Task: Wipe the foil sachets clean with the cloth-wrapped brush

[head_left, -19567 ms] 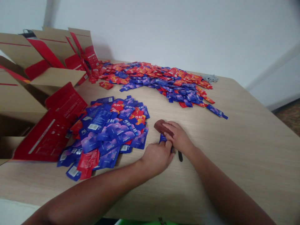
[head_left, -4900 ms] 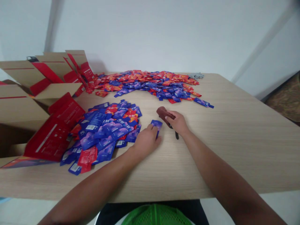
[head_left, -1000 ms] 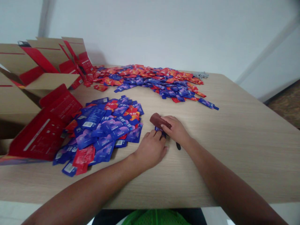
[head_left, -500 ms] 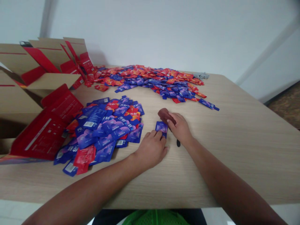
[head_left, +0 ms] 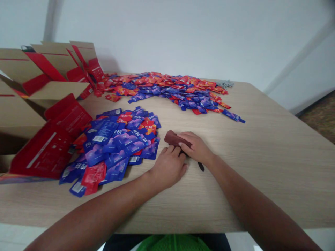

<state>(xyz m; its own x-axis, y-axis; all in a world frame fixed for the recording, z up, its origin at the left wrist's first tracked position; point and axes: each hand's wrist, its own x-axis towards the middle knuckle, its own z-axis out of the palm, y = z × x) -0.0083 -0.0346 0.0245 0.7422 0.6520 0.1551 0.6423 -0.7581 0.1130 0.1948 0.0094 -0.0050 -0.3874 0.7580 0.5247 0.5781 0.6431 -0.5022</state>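
Near the middle of the table, my right hand (head_left: pixel 196 146) is wrapped round a folded reddish-brown cloth (head_left: pixel 172 138), with a dark narrow end sticking out below the palm. The cloth lies flat, touching the table area just beyond my left fingers. My left hand (head_left: pixel 170 164) rests on the table with fingers curled down, holding a small blue-purple pouch that the cloth and fingers now hide. To the left of that hand lies a heap of blue and red pouches (head_left: pixel 125 141), printed with white characters.
Open red and brown cardboard boxes (head_left: pixel 52 146) stand along the left side. A long pile of red and blue pouches (head_left: pixel 167 89) runs along the back by the wall. One blue pouch (head_left: pixel 233 116) lies at its right end, and a grey crumpled item (head_left: pixel 225 84) sits behind.
My right hand has moved the brown cloth left and towards me, over the blue-purple pouch, which was visible before. My left hand has stayed in place.
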